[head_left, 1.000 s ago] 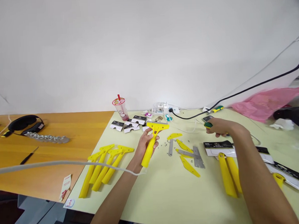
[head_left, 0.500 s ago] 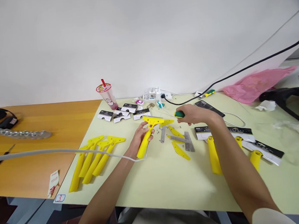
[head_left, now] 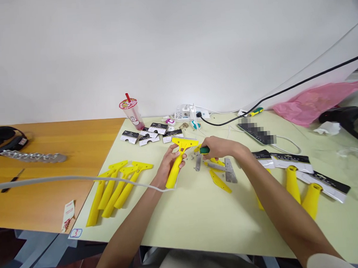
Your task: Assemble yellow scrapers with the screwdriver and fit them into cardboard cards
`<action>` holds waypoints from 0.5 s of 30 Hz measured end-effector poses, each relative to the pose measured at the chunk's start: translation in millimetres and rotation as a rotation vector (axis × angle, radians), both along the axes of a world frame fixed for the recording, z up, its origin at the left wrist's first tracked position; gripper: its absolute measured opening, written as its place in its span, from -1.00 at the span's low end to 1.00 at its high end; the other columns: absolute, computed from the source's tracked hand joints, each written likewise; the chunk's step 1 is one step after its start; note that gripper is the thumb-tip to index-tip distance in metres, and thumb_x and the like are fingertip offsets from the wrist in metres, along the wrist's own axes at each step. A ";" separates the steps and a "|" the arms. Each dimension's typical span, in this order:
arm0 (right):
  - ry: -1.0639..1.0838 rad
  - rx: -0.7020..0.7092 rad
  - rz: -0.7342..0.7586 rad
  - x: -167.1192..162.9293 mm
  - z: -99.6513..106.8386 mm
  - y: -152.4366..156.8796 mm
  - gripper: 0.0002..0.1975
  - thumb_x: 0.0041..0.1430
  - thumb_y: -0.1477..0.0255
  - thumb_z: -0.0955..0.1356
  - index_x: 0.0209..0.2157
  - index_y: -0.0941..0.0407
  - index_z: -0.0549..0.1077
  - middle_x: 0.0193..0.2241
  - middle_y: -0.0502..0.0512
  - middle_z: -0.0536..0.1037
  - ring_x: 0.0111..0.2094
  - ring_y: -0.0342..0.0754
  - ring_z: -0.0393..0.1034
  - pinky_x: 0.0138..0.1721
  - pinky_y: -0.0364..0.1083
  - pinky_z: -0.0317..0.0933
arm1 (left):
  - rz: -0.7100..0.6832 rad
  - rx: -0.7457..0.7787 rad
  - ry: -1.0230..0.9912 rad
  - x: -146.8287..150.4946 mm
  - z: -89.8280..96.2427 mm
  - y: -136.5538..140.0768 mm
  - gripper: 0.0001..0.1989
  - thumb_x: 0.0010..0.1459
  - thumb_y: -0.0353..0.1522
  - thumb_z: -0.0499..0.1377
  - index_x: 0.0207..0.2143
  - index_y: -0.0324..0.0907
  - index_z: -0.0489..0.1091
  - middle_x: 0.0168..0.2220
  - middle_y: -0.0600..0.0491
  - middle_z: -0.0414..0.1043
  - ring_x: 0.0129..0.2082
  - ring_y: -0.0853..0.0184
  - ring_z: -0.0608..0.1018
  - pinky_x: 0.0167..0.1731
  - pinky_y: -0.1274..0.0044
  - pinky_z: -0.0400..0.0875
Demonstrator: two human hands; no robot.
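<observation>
In my left hand (head_left: pixel 167 163) I hold the yellow scraper (head_left: pixel 176 169) – the fingers are closed around its handle, the head points away from me, and this grip is almost the same as one second ago. What has changed is my right hand (head_left: pixel 220 147): it was over by the phone (head_left: pixel 256 132), and now it has come to just beside the scraper's head. It is wrapped around a tool with a green handle (head_left: pixel 204 150); the tip I cannot see, so I cannot tell if it touches the scraper. For the work, I judge, this means tool and scraper are now together – and neither hand is free for the small parts. Nearer to me than my right grip lie a metal blade (head_left: pixel 230 172) and a yellow plate (head_left: pixel 220 182). To the left of my left grip, four yellow scrapers (head_left: pixel 128 188) rest together.
</observation>
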State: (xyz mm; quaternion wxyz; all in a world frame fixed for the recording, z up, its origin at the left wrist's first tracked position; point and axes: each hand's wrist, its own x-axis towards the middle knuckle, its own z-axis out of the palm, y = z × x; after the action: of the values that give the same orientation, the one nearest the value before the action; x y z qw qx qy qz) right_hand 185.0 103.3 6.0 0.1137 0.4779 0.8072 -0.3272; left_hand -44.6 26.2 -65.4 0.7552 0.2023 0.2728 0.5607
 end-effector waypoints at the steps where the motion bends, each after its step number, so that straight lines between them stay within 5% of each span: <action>1: -0.001 0.002 0.000 -0.2 -0.2 -0.1 -0.81 0.21 0.42 0.49 -0.41 0.11 0.42 -0.47 0.07 0.60 -0.48 -0.03 0.56 -0.45 -0.12 0.30 | 0.002 0.002 -0.003 0.0 -0.3 0.3 -0.50 0.02 -0.46 0.48 -0.03 -0.09 0.38 -0.08 -0.02 0.55 -0.32 0.43 0.57 -0.55 0.69 0.29; 15: -0.016 0.137 0.064 -6.1 -13.2 4.8 -0.87 0.19 0.38 0.49 -0.36 0.11 0.51 -0.36 0.10 0.60 -0.31 0.02 0.44 -0.33 -0.06 0.14 | 0.032 -0.017 0.019 -2.9 0.4 0.5 -0.45 -0.05 -0.45 0.50 -0.04 -0.08 0.37 -0.10 0.02 0.53 -0.31 0.43 0.59 -0.52 0.69 0.30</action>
State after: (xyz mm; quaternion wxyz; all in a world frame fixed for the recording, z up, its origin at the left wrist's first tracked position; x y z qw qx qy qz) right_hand 178.9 108.2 -7.2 0.0975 0.4611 0.8418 -0.2633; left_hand -47.6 26.6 -65.0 0.7451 0.1966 0.2880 0.5686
